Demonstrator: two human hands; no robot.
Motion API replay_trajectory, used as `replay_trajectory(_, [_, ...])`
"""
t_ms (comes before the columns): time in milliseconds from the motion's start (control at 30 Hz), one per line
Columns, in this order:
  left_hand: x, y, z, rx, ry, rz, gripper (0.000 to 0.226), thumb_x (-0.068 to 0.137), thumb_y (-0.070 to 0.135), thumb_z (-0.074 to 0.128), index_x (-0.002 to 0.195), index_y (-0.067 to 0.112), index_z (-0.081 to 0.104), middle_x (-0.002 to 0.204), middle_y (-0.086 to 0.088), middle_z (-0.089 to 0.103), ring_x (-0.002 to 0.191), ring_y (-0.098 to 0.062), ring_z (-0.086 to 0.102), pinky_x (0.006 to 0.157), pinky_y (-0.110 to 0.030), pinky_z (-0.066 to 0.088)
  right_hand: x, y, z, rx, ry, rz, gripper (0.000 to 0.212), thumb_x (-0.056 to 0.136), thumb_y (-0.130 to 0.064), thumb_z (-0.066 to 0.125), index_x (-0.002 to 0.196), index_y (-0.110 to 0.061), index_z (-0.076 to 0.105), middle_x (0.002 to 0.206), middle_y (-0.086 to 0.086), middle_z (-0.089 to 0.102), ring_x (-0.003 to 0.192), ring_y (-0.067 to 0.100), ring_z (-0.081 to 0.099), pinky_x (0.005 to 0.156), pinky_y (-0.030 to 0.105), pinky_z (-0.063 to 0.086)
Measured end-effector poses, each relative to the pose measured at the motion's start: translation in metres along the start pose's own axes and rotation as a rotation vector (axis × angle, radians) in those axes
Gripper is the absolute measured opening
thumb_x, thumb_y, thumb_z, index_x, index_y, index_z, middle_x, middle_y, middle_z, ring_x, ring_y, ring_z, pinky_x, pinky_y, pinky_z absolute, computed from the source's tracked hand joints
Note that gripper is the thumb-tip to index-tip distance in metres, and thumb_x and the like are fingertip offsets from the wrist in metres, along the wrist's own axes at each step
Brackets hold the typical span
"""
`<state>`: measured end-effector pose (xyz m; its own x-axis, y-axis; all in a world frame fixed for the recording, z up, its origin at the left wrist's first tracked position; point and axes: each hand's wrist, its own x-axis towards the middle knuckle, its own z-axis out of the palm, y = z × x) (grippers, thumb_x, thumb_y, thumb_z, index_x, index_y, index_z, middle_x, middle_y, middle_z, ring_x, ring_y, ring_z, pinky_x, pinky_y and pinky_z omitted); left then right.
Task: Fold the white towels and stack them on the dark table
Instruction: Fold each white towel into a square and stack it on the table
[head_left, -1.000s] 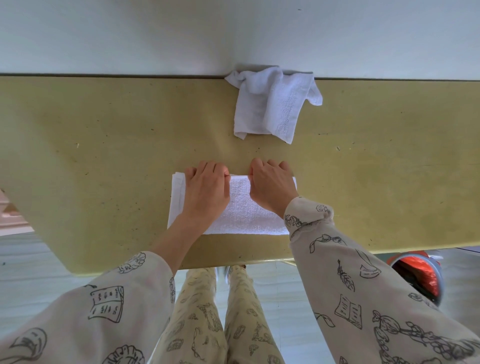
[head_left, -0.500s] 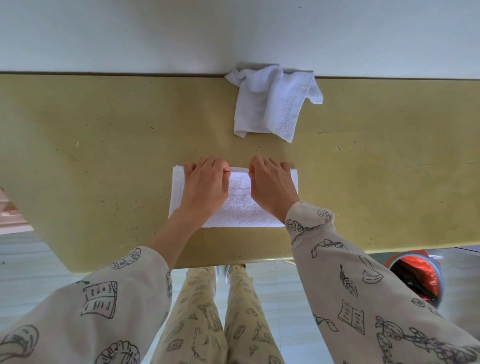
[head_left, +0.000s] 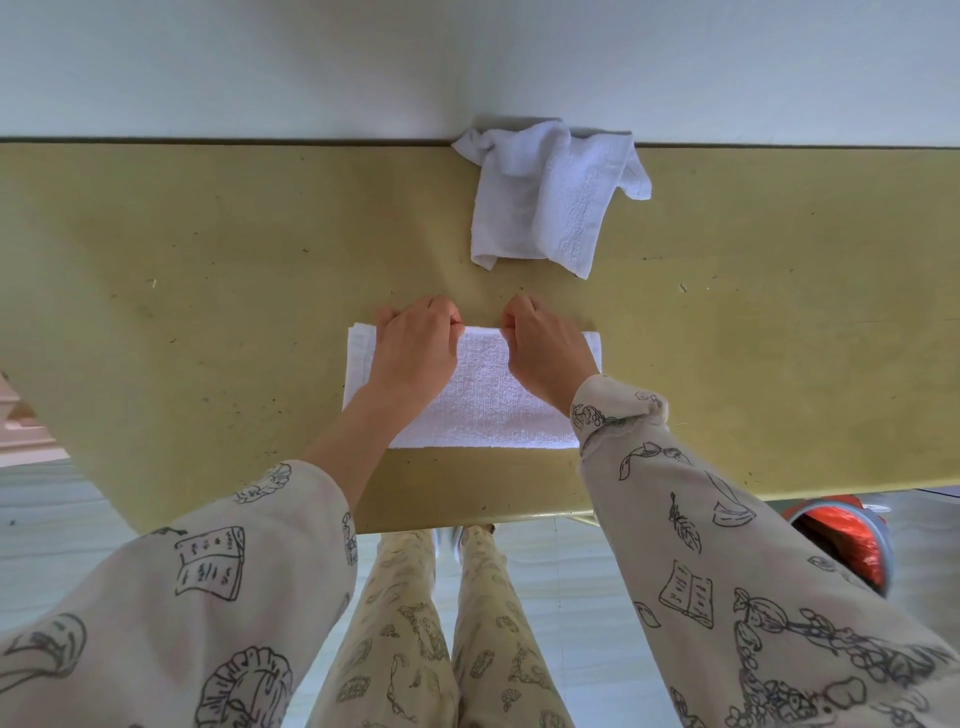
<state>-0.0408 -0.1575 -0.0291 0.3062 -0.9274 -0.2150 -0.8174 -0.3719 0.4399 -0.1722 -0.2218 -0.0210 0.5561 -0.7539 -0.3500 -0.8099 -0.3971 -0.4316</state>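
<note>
Gripping far edge of folded towel (head_left: 483, 400), left hand (head_left: 413, 353) and right hand (head_left: 548, 356) both curl fingers over it. Towel lies flat near table (head_left: 208, 260) front edge. Crumpled towel (head_left: 545, 197) at far edge, touching wall (head_left: 260, 62).

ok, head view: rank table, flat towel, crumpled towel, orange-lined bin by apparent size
1. Table, by far.
2. Flat towel, partly hidden under both hands.
3. Crumpled towel, close to the flat one; farther away, so unsure.
4. Orange-lined bin, mostly hidden.
</note>
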Motion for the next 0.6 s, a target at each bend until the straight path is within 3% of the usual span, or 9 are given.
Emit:
replay_trajectory(167, [-0.001,0.001,0.0,0.038,0.018,0.024,0.015,0.096,0.016,0.043,0.097,0.01,0.056,0.093,-0.002,0.061,0.082,-0.019,0.056,0.08,-0.026,0.019,0.005,0.003,-0.001,-0.059,-0.01,-0.02,0.011,0.091,0.0,0.04,0.092,-0.006,0.048,0.083,0.004,0.048,0.067,0.025,0.049,0.058,0.034,0.039])
replay_trajectory(300, [-0.007,-0.001,0.003,0.135,0.085,0.055,0.008,0.091,0.013,0.051,0.094,0.01,0.057,0.09,-0.006,0.057,0.085,-0.026,0.053,0.08,-0.033,0.027,0.002,0.007,0.0,-0.067,0.056,-0.048,0.014,0.097,-0.014,0.04,0.093,-0.005,0.05,0.087,0.008,0.057,0.069,0.029,0.055,0.064,0.039,0.046])
replay_trajectory(467, [-0.023,-0.017,0.019,0.205,0.293,0.03,0.018,0.08,0.006,0.06,0.097,0.011,0.056,0.093,-0.012,0.053,0.092,-0.027,0.041,0.078,-0.045,0.041,-0.003,0.027,0.001,-0.101,0.154,-0.092,0.017,0.096,-0.022,0.046,0.097,-0.008,0.055,0.096,0.003,0.063,0.083,0.023,0.059,0.077,0.031,0.032])
replay_trajectory(600, [-0.03,-0.019,0.021,0.18,0.325,0.1,0.025,0.08,0.002,0.053,0.103,0.012,0.052,0.099,-0.012,0.053,0.095,-0.024,0.036,0.087,-0.043,0.035,-0.001,0.036,0.001,-0.086,0.154,-0.131,0.016,0.096,-0.018,0.045,0.101,-0.009,0.057,0.099,0.003,0.063,0.087,0.022,0.058,0.078,0.03,0.034])
